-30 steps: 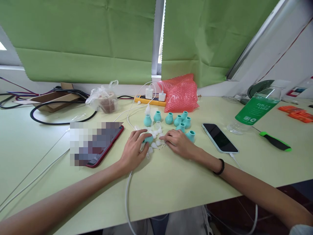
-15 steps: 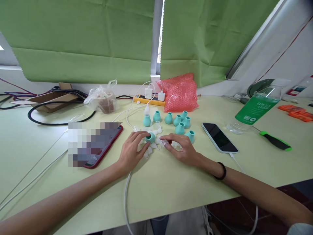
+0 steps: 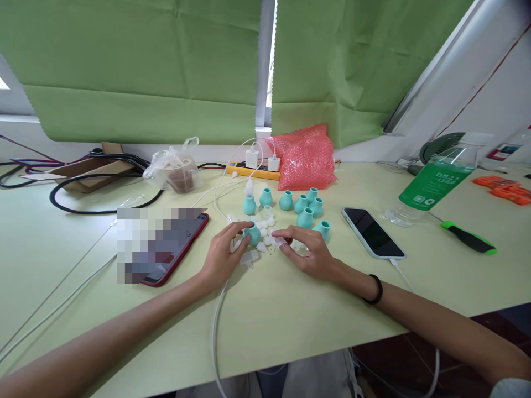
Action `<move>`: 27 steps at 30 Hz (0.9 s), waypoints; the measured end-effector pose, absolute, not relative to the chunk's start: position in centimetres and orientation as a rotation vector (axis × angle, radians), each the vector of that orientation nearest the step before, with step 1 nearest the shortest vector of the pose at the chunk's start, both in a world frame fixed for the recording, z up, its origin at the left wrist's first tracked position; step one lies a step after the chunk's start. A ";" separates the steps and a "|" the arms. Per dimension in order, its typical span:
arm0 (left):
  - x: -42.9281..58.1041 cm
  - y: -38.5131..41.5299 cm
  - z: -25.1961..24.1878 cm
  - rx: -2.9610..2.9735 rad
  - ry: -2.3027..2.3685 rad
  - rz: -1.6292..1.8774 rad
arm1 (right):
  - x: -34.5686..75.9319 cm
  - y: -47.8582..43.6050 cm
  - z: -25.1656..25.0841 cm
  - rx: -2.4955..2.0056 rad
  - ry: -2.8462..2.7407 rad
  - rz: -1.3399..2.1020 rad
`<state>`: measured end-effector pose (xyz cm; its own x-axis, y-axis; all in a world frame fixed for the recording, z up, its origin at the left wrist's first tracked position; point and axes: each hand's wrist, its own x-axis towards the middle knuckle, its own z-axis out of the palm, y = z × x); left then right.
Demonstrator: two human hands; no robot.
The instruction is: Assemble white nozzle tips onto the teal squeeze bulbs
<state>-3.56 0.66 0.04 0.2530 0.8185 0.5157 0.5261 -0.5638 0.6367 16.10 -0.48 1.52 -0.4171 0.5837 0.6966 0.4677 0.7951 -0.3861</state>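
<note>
My left hand is closed around a teal squeeze bulb, which stands with its neck up. Between the thumb and fingers of my right hand is a small clear plastic tip, pointing toward that bulb but apart from it. Small translucent plastic pieces lie scattered between the hands. Behind them, one teal bulb carries a clear pointed tip in its neck. Several open-necked teal bulbs stand to the right of it.
A red-cased phone lies left and a second phone right, its cable attached. Farther right are a tilted bottle and a screwdriver. At the back sit a yellow power strip, pink bubble wrap and a bagged tape roll.
The bulb in my left hand has turned from tilted, with its opening toward me, to more upright, and shifted slightly left. My right hand has stayed almost still.
</note>
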 end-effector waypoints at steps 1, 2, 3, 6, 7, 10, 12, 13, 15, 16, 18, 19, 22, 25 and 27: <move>-3.6 0.7 0.0 2.150 1.252 1.270 | 16.1 -0.5 1.5 -0.781 -2.081 0.160; -3.7 0.9 -0.1 2.100 1.275 1.337 | 16.1 -0.5 1.5 -0.783 -2.077 0.155; -3.7 1.0 -0.1 2.052 1.303 1.401 | 16.1 -0.4 1.4 -0.783 -2.074 0.149; -3.8 1.2 -0.2 2.019 1.361 1.457 | 16.2 -0.4 1.4 -0.770 -2.079 0.142; -3.8 1.3 -0.2 2.069 1.370 1.412 | 16.2 -0.4 1.4 -0.767 -2.083 0.141; -3.7 1.1 -0.2 2.297 1.376 1.144 | 16.1 -0.4 1.5 -0.767 -2.094 0.137; -3.5 1.0 -0.2 2.386 1.394 0.953 | 16.1 -0.4 1.5 -0.765 -2.097 0.136; -3.5 0.9 -0.2 2.405 1.404 0.878 | 16.1 -0.4 1.5 -0.764 -2.098 0.135; -3.3 0.9 -0.3 2.421 1.421 0.781 | 16.1 -0.4 1.5 -0.766 -2.103 0.134; -3.3 0.9 -0.4 2.424 1.421 0.758 | 16.1 -0.4 1.4 -0.771 -2.109 0.135; -3.4 0.9 -0.5 2.419 1.397 0.763 | 16.2 -0.3 1.3 -0.783 -2.129 0.143; -3.4 1.0 -0.5 2.409 1.378 0.790 | 16.2 -0.3 1.3 -0.787 -2.137 0.147; -3.6 1.1 -0.4 2.335 1.319 0.975 | 16.2 -0.2 1.2 -0.776 -2.147 0.162; -3.7 1.0 0.1 2.237 1.300 1.240 | 16.3 -0.3 1.2 -0.767 -2.149 0.170; -3.7 0.9 0.3 2.189 1.320 1.402 | 16.3 -0.4 1.3 -0.771 -2.156 0.171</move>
<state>-3.71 0.91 0.32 0.1384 0.7792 0.6113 0.5633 -0.5696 0.5985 16.28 -0.39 1.31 -0.4756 0.5800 0.6614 0.4684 0.8034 -0.3676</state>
